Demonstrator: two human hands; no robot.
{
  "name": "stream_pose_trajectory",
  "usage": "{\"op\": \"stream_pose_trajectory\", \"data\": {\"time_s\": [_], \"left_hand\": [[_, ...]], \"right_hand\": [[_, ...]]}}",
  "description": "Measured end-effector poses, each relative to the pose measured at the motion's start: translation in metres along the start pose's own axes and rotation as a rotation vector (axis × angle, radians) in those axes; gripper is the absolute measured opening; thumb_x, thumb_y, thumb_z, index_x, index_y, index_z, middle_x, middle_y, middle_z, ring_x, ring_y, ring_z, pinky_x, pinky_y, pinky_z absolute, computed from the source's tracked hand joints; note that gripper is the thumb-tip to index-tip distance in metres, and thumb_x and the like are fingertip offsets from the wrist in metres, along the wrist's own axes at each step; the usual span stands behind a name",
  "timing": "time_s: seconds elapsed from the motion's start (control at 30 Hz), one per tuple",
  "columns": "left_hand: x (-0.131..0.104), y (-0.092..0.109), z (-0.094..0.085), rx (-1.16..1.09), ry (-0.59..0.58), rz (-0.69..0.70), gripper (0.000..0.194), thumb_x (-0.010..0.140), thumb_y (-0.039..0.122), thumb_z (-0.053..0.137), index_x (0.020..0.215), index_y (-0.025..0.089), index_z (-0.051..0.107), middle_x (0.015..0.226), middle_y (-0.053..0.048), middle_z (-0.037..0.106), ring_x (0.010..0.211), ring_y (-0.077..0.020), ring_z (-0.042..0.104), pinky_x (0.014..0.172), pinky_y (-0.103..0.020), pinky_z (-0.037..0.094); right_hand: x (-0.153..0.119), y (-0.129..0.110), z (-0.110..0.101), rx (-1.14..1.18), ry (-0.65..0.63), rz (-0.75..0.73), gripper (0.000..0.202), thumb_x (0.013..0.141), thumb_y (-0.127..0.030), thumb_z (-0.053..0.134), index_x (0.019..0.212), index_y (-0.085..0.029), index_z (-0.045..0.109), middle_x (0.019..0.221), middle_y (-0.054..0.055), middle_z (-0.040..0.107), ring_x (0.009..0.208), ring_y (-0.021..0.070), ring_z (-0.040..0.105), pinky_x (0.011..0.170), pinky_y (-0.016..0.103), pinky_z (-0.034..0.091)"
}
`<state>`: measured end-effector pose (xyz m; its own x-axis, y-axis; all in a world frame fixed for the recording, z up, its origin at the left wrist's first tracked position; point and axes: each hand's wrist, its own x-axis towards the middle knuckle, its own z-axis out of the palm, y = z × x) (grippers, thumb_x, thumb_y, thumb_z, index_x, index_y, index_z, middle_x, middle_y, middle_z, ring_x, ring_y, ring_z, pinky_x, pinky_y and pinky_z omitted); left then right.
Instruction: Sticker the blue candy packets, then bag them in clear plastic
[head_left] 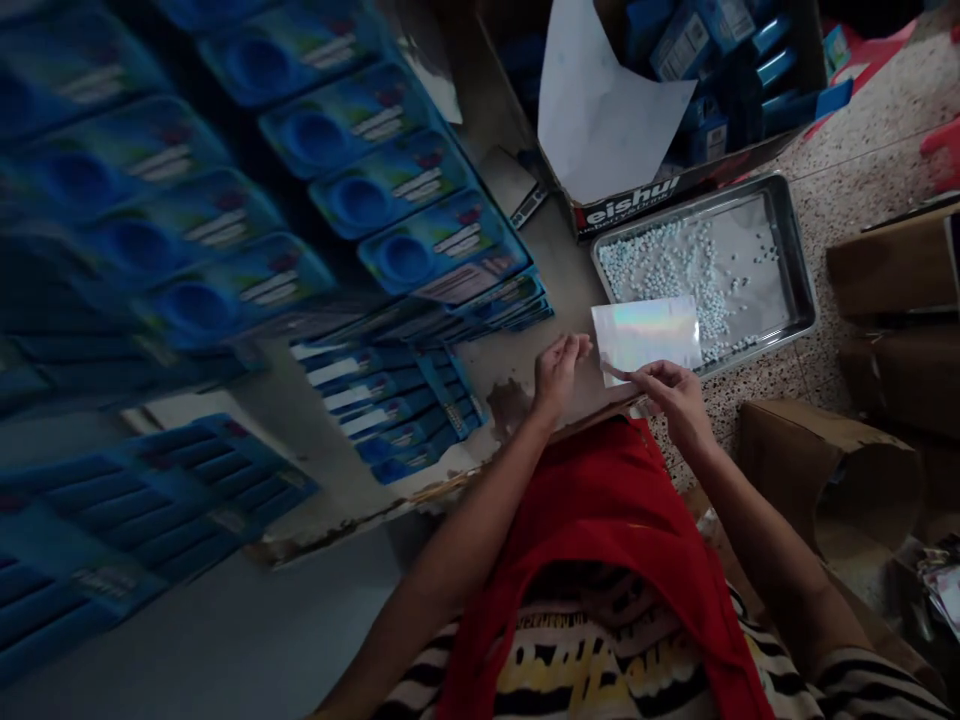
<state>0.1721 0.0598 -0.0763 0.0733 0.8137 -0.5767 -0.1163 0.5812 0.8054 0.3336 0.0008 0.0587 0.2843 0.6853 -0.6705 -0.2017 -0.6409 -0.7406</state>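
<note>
A shiny silver, rainbow-tinted packet (646, 333) is pinched at its lower edge by my right hand (670, 388). It overlaps the near left corner of a metal tray (801, 262) that holds many small pale beads (660, 262). Just left of the packet is my left hand (561, 370), its fingers curled together above the table edge; whether something small is between them is too dark to tell.
Stacks of blue boxes (405, 255) fill the left of the table (517, 355). Behind the tray stands an open carton (637, 200) with blue packs and a white sheet (600, 110). Brown cardboard boxes (817, 430) stand at the right on the speckled floor (847, 190).
</note>
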Motion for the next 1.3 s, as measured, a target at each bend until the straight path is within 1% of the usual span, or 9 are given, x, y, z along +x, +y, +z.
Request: {"op": "stream_pose_trajectory", "data": {"time_s": [0.13, 0.23, 0.33, 0.5, 0.7, 0.87, 0.93, 1.1, 1.3], "left_hand": [[-0.045, 0.022, -0.023, -0.303, -0.328, -0.257, 0.086, 0.071, 0.092, 0.066, 0.104, 0.014, 0.077, 0.099, -0.017, 0.080, 0.092, -0.0292, 0.077, 0.083, -0.041, 0.061], [-0.064, 0.035, -0.037, -0.321, -0.360, -0.249, 0.068, 0.060, 0.070, 0.092, 0.096, 0.015, 0.076, 0.095, -0.012, 0.080, 0.083, -0.0234, 0.076, 0.081, -0.037, 0.061], [-0.080, 0.043, -0.051, -0.287, -0.250, -0.227, 0.055, 0.056, 0.054, 0.099, 0.085, 0.016, 0.073, 0.083, -0.007, 0.078, 0.072, -0.0179, 0.072, 0.075, -0.033, 0.060], [-0.117, 0.050, -0.091, -0.232, -0.081, -0.097, 0.044, 0.066, 0.055, 0.093, 0.080, 0.018, 0.071, 0.076, -0.006, 0.076, 0.070, -0.0190, 0.071, 0.066, -0.031, 0.057], [-0.153, 0.056, -0.180, -0.052, 0.303, 0.102, 0.022, 0.078, 0.042, 0.085, 0.078, 0.023, 0.074, 0.073, -0.001, 0.071, 0.072, -0.0182, 0.067, 0.072, -0.030, 0.053], [-0.142, 0.042, -0.238, -0.118, 0.445, 0.128, 0.021, 0.077, 0.038, 0.083, 0.079, 0.021, 0.071, 0.090, -0.004, 0.077, 0.089, -0.0210, 0.070, 0.087, -0.032, 0.055], [-0.133, 0.033, -0.246, -0.169, 0.437, 0.126, 0.024, 0.077, 0.040, 0.083, 0.081, 0.020, 0.070, 0.098, -0.007, 0.079, 0.096, -0.0224, 0.072, 0.092, -0.034, 0.056], [-0.117, 0.014, -0.250, -0.249, 0.413, 0.082, 0.033, 0.071, 0.045, 0.088, 0.083, 0.019, 0.072, 0.085, -0.004, 0.076, 0.084, -0.0203, 0.070, 0.088, -0.034, 0.056], [-0.113, 0.010, -0.251, -0.290, 0.402, 0.054, 0.030, 0.070, 0.043, 0.088, 0.081, 0.019, 0.073, 0.080, -0.003, 0.074, 0.079, -0.0181, 0.068, 0.083, -0.031, 0.055]], "right_hand": [[-0.017, 0.000, 0.017, 0.038, -0.003, 0.031, 0.040, 0.063, -0.053, 0.093, 0.075, -0.021, 0.071, 0.071, -0.001, 0.066, 0.061, 0.0139, 0.057, 0.054, 0.030, 0.057], [-0.032, 0.003, 0.032, -0.001, -0.001, -0.003, 0.039, 0.064, -0.052, 0.092, 0.075, -0.021, 0.071, 0.071, 0.000, 0.067, 0.060, 0.0137, 0.057, 0.053, 0.029, 0.055], [-0.045, 0.008, 0.045, -0.037, -0.005, -0.038, 0.038, 0.064, -0.051, 0.093, 0.074, -0.021, 0.072, 0.073, 0.000, 0.069, 0.062, 0.0139, 0.058, 0.054, 0.028, 0.051], [-0.056, 0.025, 0.080, -0.179, 0.078, -0.129, 0.035, 0.066, -0.049, 0.091, 0.072, -0.019, 0.076, 0.062, -0.002, 0.065, 0.057, 0.0117, 0.050, 0.055, 0.027, 0.043], [-0.059, 0.048, 0.175, -0.311, -0.089, -0.228, 0.034, 0.074, -0.053, 0.083, 0.075, -0.020, 0.079, 0.070, 0.003, 0.073, 0.063, 0.0171, 0.060, 0.060, 0.029, 0.047], [-0.050, 0.077, 0.236, -0.524, -0.129, -0.319, 0.039, 0.081, -0.059, 0.075, 0.082, -0.021, 0.081, 0.069, 0.002, 0.071, 0.067, 0.0193, 0.064, 0.062, 0.029, 0.047], [-0.045, 0.085, 0.246, -0.636, -0.083, -0.369, 0.039, 0.084, -0.059, 0.072, 0.083, -0.021, 0.081, 0.067, 0.001, 0.068, 0.066, 0.0182, 0.063, 0.062, 0.028, 0.044], [-0.038, 0.090, 0.252, -0.786, -0.012, -0.400, 0.035, 0.086, -0.055, 0.071, 0.086, -0.021, 0.081, 0.062, -0.002, 0.063, 0.059, 0.0152, 0.055, 0.058, 0.027, 0.036], [-0.033, 0.092, 0.255, -0.802, 0.012, -0.396, 0.035, 0.085, -0.056, 0.071, 0.084, -0.022, 0.081, 0.062, -0.002, 0.065, 0.058, 0.0150, 0.055, 0.058, 0.027, 0.035]]}}
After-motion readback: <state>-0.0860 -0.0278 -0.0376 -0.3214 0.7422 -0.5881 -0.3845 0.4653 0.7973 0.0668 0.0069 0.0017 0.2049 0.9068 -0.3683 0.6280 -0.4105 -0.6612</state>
